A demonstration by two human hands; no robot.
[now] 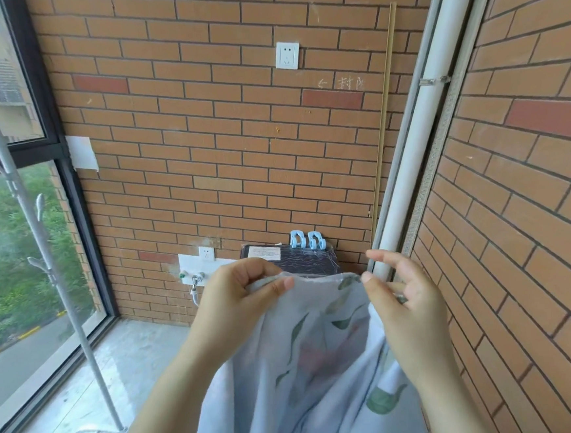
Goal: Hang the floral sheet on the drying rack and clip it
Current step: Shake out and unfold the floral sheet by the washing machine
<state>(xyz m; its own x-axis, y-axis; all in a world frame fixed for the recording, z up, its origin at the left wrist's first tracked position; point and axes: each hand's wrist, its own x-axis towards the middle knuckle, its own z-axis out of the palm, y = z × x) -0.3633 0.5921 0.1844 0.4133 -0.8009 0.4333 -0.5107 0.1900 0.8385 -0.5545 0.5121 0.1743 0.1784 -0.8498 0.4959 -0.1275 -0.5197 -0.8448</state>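
The left hand (pixel 239 298) curls tight, thumb and forefinger pinching the top hem of the floral sheet (pixel 309 368). The right hand (pixel 407 305) pinches the same hem under its thumb, its other fingers loosely spread. The sheet hangs between them, its lower part cut off. It hides the front of a dark box (pixel 300 254) bearing two blue clips (pixel 308 240). The grey rack (pixel 39 235) stands well apart, left.
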